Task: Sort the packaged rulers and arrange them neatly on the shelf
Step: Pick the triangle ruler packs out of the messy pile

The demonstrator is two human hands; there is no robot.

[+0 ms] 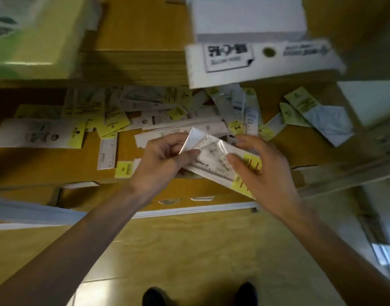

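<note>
**Both hands hold one ruler packet**

Head view: the left hand (165, 155) pinches the folded end of a packaged ruler (213, 160); the right hand (262, 171) grips its yellow-labelled end (fingers curled). Behind, loose ruler packets (114, 120) lie scattered on the shelf (57, 164).

bare forearms (86, 235), no sleeves; dark shoes (155, 295).

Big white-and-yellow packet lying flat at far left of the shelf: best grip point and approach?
Probably the near long edge of the large flat packet, from the front. It lies flat with that edge free on the wooden shelf; its yellow right end is overlapped by other packets, so slide it forward, then pinch.
</note>
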